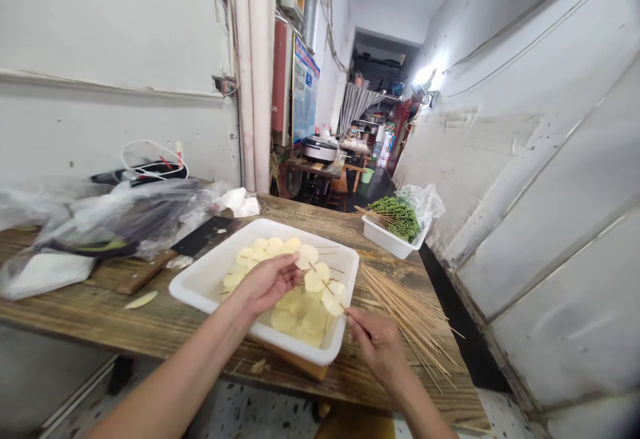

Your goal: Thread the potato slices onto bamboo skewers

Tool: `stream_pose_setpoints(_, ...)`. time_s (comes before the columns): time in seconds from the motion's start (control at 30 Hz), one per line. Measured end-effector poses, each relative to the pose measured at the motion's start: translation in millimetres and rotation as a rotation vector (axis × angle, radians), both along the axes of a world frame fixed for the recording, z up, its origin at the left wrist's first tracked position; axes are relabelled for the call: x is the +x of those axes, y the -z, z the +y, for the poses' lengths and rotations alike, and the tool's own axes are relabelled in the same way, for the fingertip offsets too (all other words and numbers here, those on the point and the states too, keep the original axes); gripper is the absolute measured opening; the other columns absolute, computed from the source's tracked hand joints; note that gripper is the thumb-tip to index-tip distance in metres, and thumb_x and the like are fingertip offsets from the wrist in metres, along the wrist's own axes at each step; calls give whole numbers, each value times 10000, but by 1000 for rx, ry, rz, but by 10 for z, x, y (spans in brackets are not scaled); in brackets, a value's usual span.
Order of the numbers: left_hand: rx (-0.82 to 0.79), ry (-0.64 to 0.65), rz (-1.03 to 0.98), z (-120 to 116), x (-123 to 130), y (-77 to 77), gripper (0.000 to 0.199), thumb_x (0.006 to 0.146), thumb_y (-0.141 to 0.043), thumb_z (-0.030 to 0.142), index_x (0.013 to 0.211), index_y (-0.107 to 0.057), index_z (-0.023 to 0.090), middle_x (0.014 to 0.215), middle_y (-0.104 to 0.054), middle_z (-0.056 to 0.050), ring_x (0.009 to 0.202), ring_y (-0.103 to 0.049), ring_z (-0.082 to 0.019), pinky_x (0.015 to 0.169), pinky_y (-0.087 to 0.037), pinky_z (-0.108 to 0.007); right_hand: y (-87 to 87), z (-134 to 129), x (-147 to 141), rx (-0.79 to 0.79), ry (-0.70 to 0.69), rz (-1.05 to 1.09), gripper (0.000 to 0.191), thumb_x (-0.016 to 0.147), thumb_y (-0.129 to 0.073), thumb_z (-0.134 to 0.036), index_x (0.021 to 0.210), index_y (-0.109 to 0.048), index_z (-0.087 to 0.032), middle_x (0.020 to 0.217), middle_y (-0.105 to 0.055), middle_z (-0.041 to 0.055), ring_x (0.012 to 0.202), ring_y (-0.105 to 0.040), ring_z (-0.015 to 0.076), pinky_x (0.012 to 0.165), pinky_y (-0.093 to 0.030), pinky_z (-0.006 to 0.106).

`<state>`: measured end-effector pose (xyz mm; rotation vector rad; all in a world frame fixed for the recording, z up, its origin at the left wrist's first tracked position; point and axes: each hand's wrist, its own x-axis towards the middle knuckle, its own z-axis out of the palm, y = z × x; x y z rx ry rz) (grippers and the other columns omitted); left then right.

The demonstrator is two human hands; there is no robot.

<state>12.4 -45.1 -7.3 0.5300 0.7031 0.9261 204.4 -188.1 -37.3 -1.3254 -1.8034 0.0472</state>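
A wooden skewer with several pale yellow round slices [316, 278] is held over the white tub [200, 292]. My left hand [274, 282] is closed at the far end of it, fingertips on the last slice. At the near end, my right hand [377, 339] pinches the skewer beside the tub's right rim. Loose slices [284, 320] lie in liquid at the tub's near side. Other skewered slices [260, 250] rest along its far side. To the right of the tub, a fanned pile of bare skewers [407, 312] lies on the wooden table [310, 216].
A cleaver [187, 249] and clear plastic bags [135, 216] lie at the left. At the back right stands a white basket [393, 242] of green skewered food [400, 218]. A wall [550, 159] rises on the right.
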Motion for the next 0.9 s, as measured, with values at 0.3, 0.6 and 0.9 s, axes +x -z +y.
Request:
stream_pose_setpoints(0.3, 79, 26, 62, 3, -9, -4, 123, 723, -618, 94, 604, -599, 114, 517, -549, -10, 461, -497, -75, 459, -430, -183, 47, 149, -7, -28, 10, 48, 250, 882, -471, -225, 933, -708, -163, 631, -687, 49, 577, -639, 163, 593, -512, 264)
stream_pose_setpoints(0.6, 263, -43, 127, -148, 69, -71, 277, 751, -642, 365, 879, -672, 122, 841, -672, -75, 687, -598, -105, 629, -472, -205, -150, 232, -210, -32, 154, 155, 238, 867, -472, -230, 901, -698, -167, 743, -713, 63, 621, -643, 164, 607, -493, 251)
stream_pose_setpoints(0.9, 346, 15, -43, -296, 268, -129, 269, 769, -637, 282, 1005, -616, 156, 907, -689, -89, 838, -644, -188, 690, -510, -279, -214, 632, -675, -177, -24, 628, 271, 859, -457, -289, 734, -645, -139, 492, -521, -30, 435, -453, 88, 472, -381, 189)
